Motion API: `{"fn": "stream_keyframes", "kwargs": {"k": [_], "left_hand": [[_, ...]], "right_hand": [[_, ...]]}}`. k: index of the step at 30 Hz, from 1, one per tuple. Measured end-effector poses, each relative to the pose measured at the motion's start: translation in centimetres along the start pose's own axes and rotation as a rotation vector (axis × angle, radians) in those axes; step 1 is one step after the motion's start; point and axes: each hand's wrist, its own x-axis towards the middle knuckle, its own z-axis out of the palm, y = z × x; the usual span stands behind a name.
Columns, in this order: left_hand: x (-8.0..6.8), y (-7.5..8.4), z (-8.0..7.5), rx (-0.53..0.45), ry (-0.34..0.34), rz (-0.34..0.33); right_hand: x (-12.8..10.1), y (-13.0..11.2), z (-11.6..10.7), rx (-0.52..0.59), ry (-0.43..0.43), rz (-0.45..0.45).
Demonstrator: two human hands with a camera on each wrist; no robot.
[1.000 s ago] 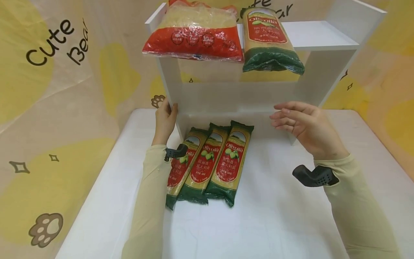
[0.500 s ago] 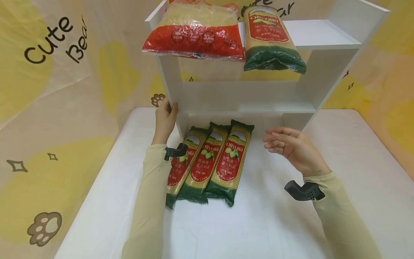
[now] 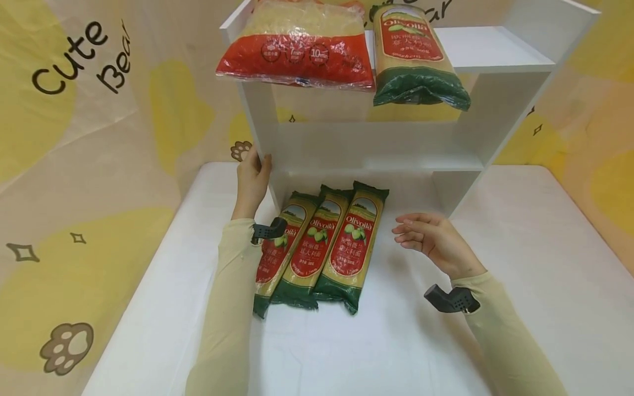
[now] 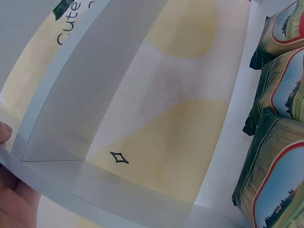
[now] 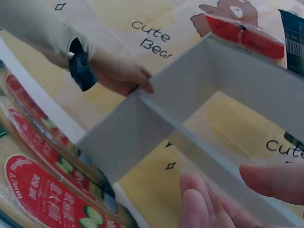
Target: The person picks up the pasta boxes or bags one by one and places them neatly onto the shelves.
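Note:
My left hand (image 3: 251, 184) grips the left side panel (image 3: 262, 118) of a white shelf unit, thumb on the front edge and fingers behind it. In the right wrist view the same left hand (image 5: 121, 73) holds the panel where the middle board meets it. My right hand (image 3: 432, 240) hovers in front of the shelf with nothing in it, fingers loosely bent and thumb apart. To its left, three spaghetti packs with green ends lie side by side: a left pack (image 3: 274, 264), a middle pack (image 3: 317, 242) and a right pack (image 3: 353, 242), their far ends under the shelf.
On the top board (image 3: 487, 47) rest a red and clear pasta bag (image 3: 297, 55) and another spaghetti pack (image 3: 411, 49), both jutting over its front edge. The unit stands on a white table (image 3: 376, 352) with patterned cloth (image 3: 114, 137) behind and beside it.
My right hand has moved down and left from the shelf's right side to the front of it, nearer the packs. The left hand stays on the panel.

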Motion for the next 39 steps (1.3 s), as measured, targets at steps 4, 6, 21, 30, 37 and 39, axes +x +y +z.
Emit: {"fn": "stream_keyframes", "kwargs": {"k": [4, 6, 21, 30, 37, 39], "left_hand": [[0.1, 0.0, 0.0, -0.004, -0.001, 0.005], [0.2, -0.6, 0.1, -0.001, 0.004, 0.005], [0.1, 0.2, 0.1, 0.009, 0.001, -0.028], [0.0, 0.1, 0.1, 0.003, -0.004, -0.035], [-0.1, 0.0, 0.1, 0.010, -0.006, -0.030], [0.0, 0.0, 0.1, 0.007, -0.007, -0.031]], "right_hand": [[0.0, 1.0, -0.2, -0.014, 0.026, 0.047], [0.0, 1.5, -0.3, -0.016, 0.031, 0.063], [0.2, 5.4, -1.1, -0.092, 0.105, 0.233], [0.2, 6.8, -0.8, -0.139, 0.094, 0.243], [0.5, 7.5, 0.1, -0.195, 0.113, 0.285], [0.6, 7.7, 0.4, -0.190, 0.121, 0.300]]}}
